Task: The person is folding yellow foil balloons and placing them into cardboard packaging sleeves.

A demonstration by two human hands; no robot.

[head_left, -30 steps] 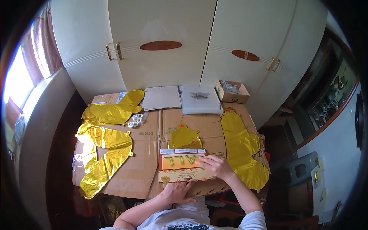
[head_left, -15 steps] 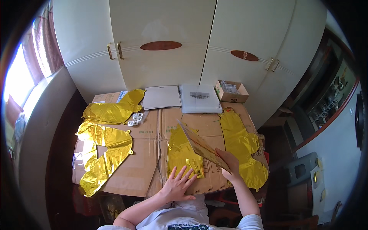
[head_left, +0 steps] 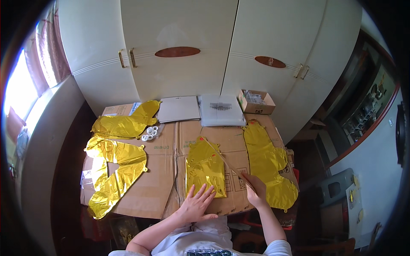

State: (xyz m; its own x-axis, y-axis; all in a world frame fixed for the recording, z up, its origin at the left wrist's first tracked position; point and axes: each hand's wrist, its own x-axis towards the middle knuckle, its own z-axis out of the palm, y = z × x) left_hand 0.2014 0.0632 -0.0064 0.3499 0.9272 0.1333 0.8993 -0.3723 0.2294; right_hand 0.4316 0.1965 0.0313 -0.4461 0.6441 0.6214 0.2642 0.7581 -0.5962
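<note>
A folded gold foil balloon [head_left: 206, 170] lies in front of me on a flattened cardboard sheet [head_left: 158, 183]. My left hand [head_left: 196, 205] is flat with fingers spread, its fingertips resting on the balloon's near edge. In my right hand [head_left: 256, 193] is a thin, flat card panel [head_left: 230, 165], gripped at its near end. The panel stands tilted, almost edge-on to view, and its far end reaches over the balloon's right side. Whether the panel touches the foil, I cannot tell.
More gold foil balloons lie flat: a bent one [head_left: 130, 154] and another [head_left: 117, 126] at left, a long one [head_left: 260, 155] at right. Behind are white ribbon rolls [head_left: 149, 133], grey card sheets [head_left: 179, 108], plastic bags [head_left: 222, 117] and a small box [head_left: 259, 109]. Cupboards [head_left: 179, 25] stand beyond.
The card panel has turned in my right hand from showing its broad face to nearly edge-on, uncovering more of the folded balloon. My left hand has stayed on the foil.
</note>
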